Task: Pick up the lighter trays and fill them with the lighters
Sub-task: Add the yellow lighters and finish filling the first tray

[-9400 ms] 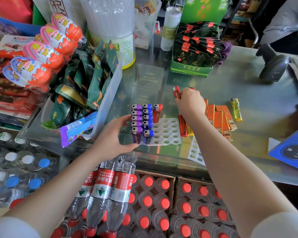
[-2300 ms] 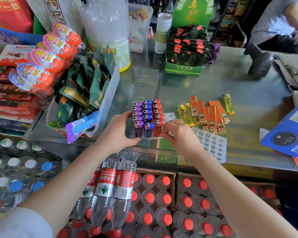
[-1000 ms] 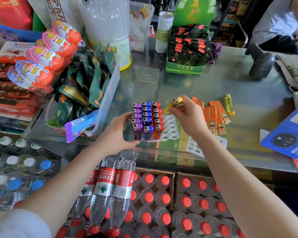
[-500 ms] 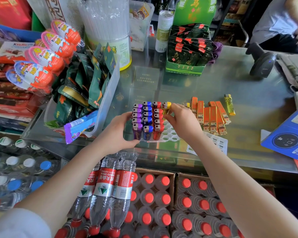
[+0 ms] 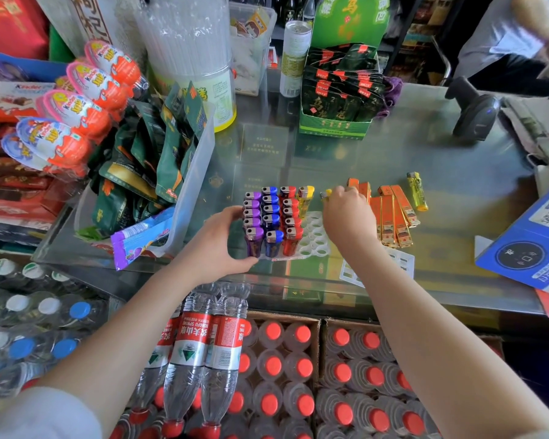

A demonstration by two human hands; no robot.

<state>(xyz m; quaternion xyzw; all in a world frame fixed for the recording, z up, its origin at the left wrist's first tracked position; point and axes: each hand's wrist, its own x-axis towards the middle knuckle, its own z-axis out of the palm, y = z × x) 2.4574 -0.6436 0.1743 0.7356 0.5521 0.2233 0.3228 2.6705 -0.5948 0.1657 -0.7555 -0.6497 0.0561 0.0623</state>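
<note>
A white lighter tray (image 5: 315, 236) with round holes lies on the glass counter. Its left part holds upright columns of purple lighters (image 5: 253, 217), blue lighters (image 5: 270, 213) and red lighters (image 5: 291, 218), and one yellow lighter (image 5: 305, 198) stands at the far end of the fourth column. My left hand (image 5: 216, 245) grips the tray's left side beside the purple column. My right hand (image 5: 346, 217) rests just right of the tray, its fingers closed on a loose yellow lighter (image 5: 325, 195). Orange lighters (image 5: 392, 217) lie flat beyond it, with another yellow lighter (image 5: 417, 193) further right.
A second flat tray (image 5: 404, 261) shows under my right forearm. A clear bin of green packets (image 5: 187, 185) stands left of the tray, a green display box (image 5: 333, 125) behind, a barcode scanner (image 5: 476, 115) and blue box (image 5: 526, 248) to the right. Bottled water (image 5: 267, 375) sits below the counter edge.
My right hand set a yellow lighter into the tray's fourth column, then moved right to the loose lighters. My left hand has kept hold of the tray.
</note>
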